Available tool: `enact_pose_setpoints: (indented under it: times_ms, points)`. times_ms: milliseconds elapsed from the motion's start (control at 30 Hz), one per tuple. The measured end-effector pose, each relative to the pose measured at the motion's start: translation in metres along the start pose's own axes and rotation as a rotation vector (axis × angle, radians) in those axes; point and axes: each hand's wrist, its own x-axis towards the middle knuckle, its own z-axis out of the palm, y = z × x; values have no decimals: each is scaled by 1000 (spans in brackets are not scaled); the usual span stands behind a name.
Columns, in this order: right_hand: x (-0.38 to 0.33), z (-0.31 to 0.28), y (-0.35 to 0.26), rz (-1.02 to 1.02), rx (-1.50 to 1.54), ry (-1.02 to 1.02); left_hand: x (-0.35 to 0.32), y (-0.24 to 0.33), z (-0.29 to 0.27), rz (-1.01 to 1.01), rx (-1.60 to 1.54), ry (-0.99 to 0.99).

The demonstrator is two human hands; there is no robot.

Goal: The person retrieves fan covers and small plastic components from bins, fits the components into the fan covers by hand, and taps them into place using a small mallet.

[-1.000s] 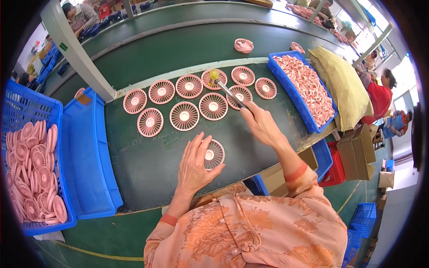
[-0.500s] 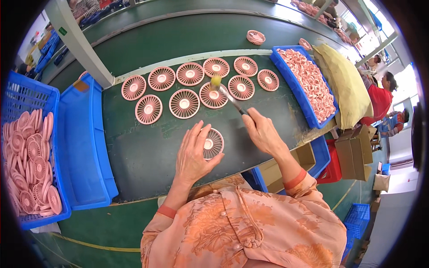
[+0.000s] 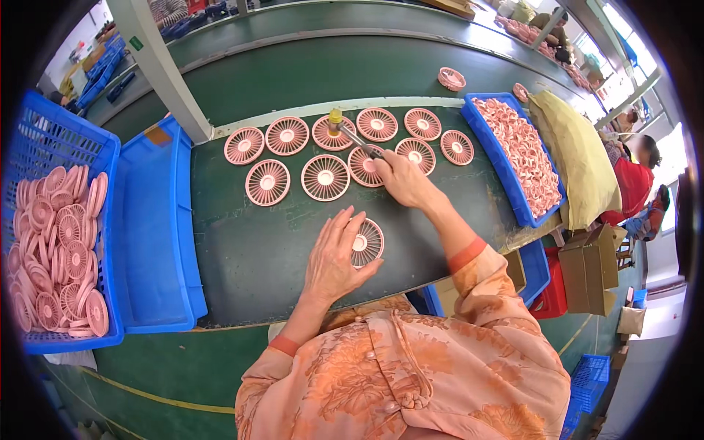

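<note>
The green work mat (image 3: pixel 242 249) is carrying nine pink fan grilles (image 3: pixel 325 177) laid out in two rows, and a tenth grille (image 3: pixel 367 243) is sitting nearer the person. The left hand (image 3: pixel 334 257) is lying flat and open-fingered on that one, pinning it, while the right hand (image 3: pixel 402 180) is gripping a small hammer (image 3: pixel 350 134) over the rows. I'd say the near grille is not yet struck.

On the dark green work mat (image 3: pixel 242 257) lay ten round pink slatted plastic fan grilles (image 3: pixel 325 177): six in the far row, three in the row nearer, one closest to the person. Beyond the mat, two more such grilles sat on the green belt. Left of the mat stood two blue plastic trays (image 3: pixel 150 242), right of it one blue tray (image 3: pixel 506 183).
</note>
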Motion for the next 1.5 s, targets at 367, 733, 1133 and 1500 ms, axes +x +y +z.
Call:
enact_pose_setpoints:
  times_ms: [367, 733, 1133, 1500]
  points:
    - [-72, -40, -61, 26, 330, -64, 0, -4, 0, 6, 0, 29]
    - [-82, -40, -63, 40, 237, -196, -5, -3, 2, 11, 16, 92]
    - [-142, -53, -56, 102, 323, -221, -3, -7, -2, -138, 21, 308]
    - [-176, -47, -47, 174, 218, -345, -2, -12, 5, -130, 26, 300]
